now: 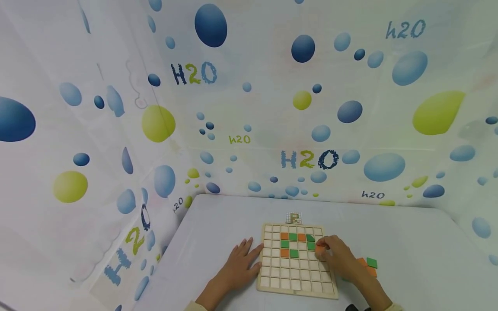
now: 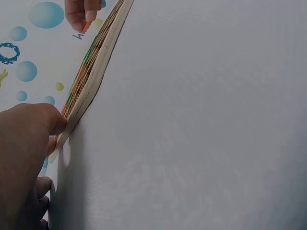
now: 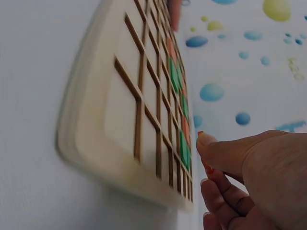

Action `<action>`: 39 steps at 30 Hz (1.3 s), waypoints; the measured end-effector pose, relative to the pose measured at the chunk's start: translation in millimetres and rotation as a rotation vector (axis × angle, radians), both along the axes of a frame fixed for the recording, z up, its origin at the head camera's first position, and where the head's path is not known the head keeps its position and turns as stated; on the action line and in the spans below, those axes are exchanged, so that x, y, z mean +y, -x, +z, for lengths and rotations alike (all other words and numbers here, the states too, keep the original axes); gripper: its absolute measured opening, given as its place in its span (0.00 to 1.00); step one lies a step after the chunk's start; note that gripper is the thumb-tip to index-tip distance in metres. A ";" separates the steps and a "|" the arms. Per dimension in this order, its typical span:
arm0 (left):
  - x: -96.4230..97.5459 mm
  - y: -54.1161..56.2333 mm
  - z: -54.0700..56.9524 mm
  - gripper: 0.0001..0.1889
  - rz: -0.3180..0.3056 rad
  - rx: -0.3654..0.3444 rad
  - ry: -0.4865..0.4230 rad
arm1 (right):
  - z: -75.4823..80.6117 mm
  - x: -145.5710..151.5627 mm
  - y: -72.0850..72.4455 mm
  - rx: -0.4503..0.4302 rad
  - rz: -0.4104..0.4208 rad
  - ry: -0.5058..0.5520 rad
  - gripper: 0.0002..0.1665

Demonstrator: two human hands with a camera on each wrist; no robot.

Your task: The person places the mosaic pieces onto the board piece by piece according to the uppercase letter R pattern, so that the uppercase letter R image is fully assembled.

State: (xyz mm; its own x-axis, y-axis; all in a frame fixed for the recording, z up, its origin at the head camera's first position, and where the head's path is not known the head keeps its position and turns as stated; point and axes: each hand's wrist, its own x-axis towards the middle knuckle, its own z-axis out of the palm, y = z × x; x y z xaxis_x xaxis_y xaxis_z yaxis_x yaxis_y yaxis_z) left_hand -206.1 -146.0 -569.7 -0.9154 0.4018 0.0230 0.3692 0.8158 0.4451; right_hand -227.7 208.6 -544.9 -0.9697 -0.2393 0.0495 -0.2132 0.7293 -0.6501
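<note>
A square wooden grid board (image 1: 297, 293) lies on the white table, with several orange and green tiles set in its upper cells. My left hand (image 1: 242, 264) rests palm down with spread fingers, its thumb and index finger touching the board's left edge. Over the right side of the board, my right hand (image 1: 337, 255) pinches an orange tile (image 1: 320, 250) between thumb and fingers. The right wrist view shows only slivers of this tile at the fingertips. A green tile (image 1: 311, 245) sits in a cell just beside it.
Loose orange and green tiles, among them a green tile (image 1: 371, 262), lie right of the board, partly hidden by my right forearm. A small pattern card (image 1: 293, 217) lies behind the board. Patterned sheeting (image 1: 268, 108) rises behind and left of the table (image 1: 229, 216).
</note>
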 end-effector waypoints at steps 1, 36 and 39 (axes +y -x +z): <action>-0.2 -0.1 0.4 0.31 0.002 0.001 0.000 | -0.2 -5.8 0.4 0.012 0.019 -0.011 0.11; 0.8 1.3 1.3 0.30 0.005 0.001 0.010 | -12.7 -40.5 -1.4 0.172 0.110 -0.087 0.07; 1.0 1.6 1.4 0.30 0.002 0.007 0.007 | -13.2 -40.4 -2.6 0.205 0.110 -0.109 0.07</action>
State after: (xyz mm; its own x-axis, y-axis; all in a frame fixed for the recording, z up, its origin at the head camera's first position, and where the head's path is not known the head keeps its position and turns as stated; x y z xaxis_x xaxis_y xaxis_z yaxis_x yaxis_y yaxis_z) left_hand -207.6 -145.0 -568.3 -0.9161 0.4000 0.0264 0.3705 0.8199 0.4365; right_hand -225.1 168.1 -558.1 -0.9099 -0.3573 0.2109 -0.4144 0.7579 -0.5039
